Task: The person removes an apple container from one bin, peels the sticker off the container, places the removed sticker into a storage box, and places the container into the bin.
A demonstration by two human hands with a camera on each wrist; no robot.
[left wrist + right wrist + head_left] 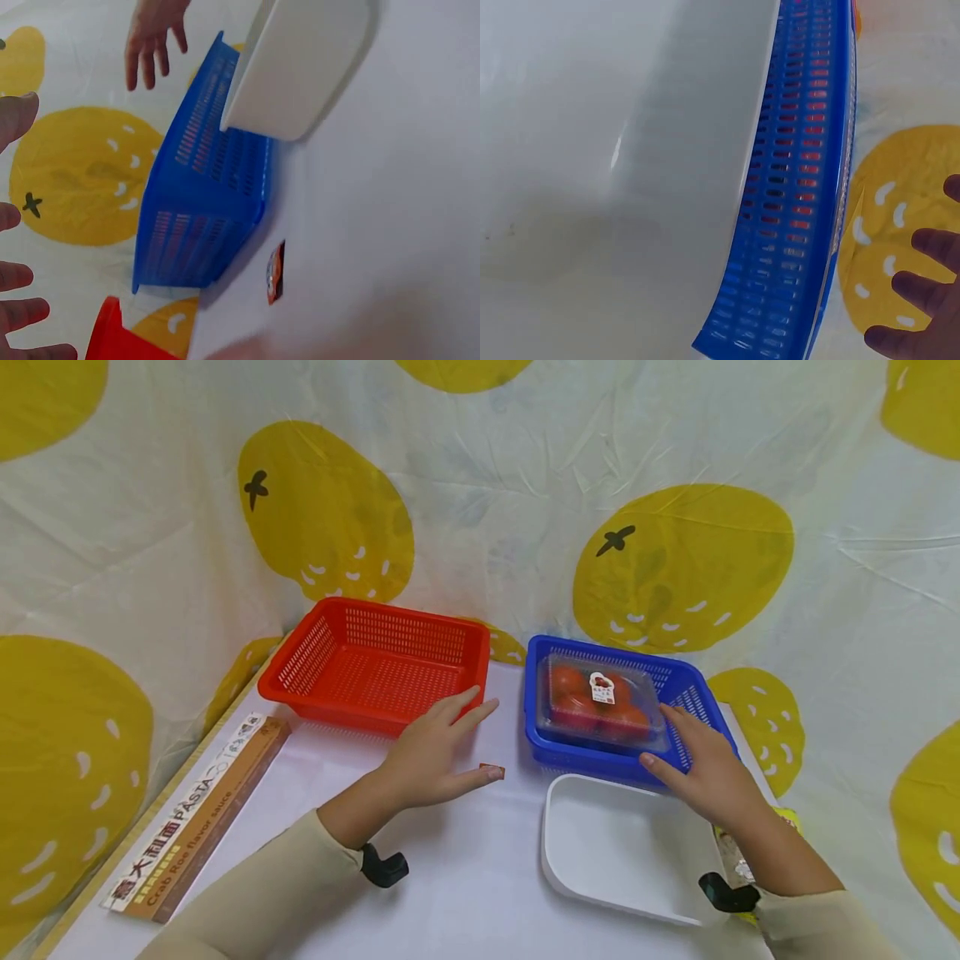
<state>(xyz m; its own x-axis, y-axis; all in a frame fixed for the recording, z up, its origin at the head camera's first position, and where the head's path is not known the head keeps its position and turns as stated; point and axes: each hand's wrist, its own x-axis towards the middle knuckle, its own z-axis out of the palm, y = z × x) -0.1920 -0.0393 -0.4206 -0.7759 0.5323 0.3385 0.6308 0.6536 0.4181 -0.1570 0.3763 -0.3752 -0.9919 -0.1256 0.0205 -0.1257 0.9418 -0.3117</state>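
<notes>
My left hand hovers with fingers spread, near the front right corner of a red plastic basket, holding nothing. Just past its thumb tip lies a small orange-and-black packet on the white table. Over the front right part of a blue plastic basket is my right hand, fingers extended. Inside that basket sits a clear lidded box of tomatoes with a white label. The head view does not settle whether the right fingertips touch the box. In the right wrist view, those fingers hold nothing.
A white plastic bin stands in front of the blue basket. Partly hidden behind the right forearm is a yellow package. A long pasta box lies along the left table edge. A fruit-patterned cloth hangs behind.
</notes>
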